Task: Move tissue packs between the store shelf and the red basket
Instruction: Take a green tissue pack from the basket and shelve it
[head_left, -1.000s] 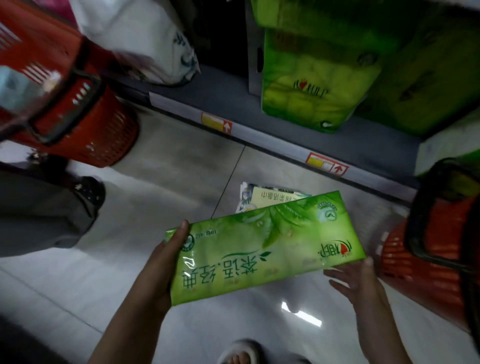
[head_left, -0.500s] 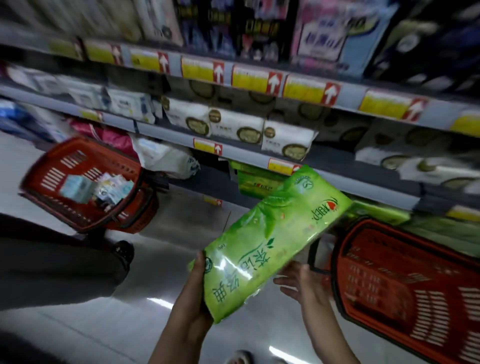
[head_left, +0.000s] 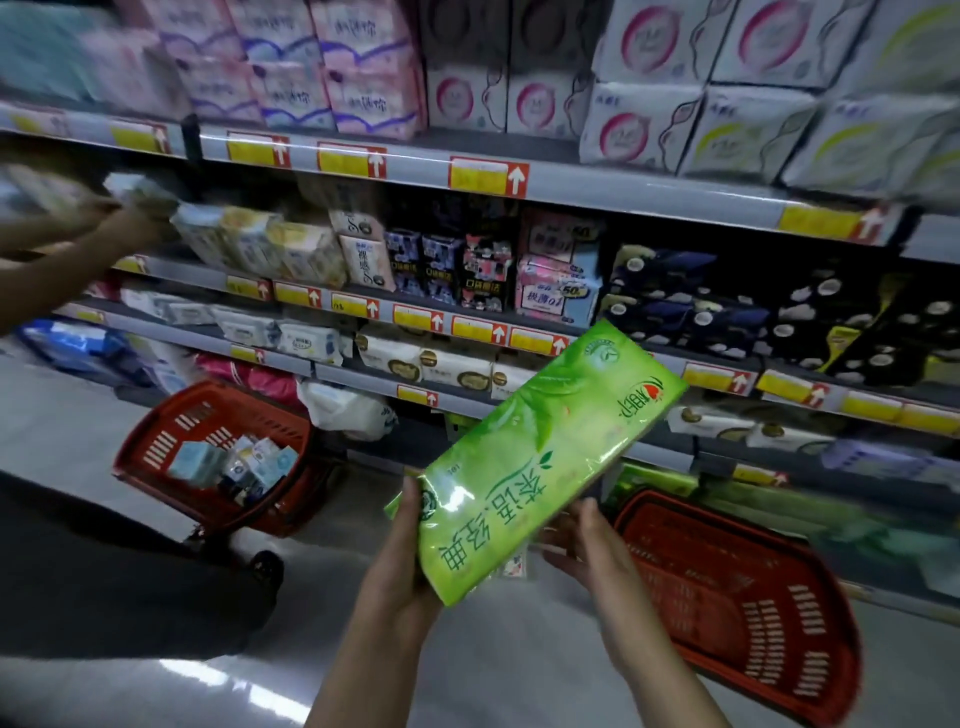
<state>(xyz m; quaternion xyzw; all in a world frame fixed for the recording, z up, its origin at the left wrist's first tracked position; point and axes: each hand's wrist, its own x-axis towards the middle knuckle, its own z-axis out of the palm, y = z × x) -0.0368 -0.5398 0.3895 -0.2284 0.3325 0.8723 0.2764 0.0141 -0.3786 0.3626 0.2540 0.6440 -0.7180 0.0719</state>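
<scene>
Head view: A person is holding a long green tissue pack (head_left: 535, 462) tilted in mid-air in front of the store shelf (head_left: 571, 182), its upper end reaching toward the grey shelf rails and their yellow price tags. The left hand (head_left: 400, 566) is gripping the pack's lower corner, thumb curled over the glossy printed wrapper. The right hand (head_left: 587, 545) is lying open, its fingers spread against the underside of the near edge. The red basket (head_left: 753, 618), slotted plastic with a thick rim, is sitting low to the right, just beside the right forearm. Pale, shiny floor (head_left: 467, 675) is lying between it and a second red basket (head_left: 156, 441) at the left, which is carrying small boxy packs. Another person's arm (head_left: 119, 228) is reaching along the shelf at far left, blurred.
</scene>
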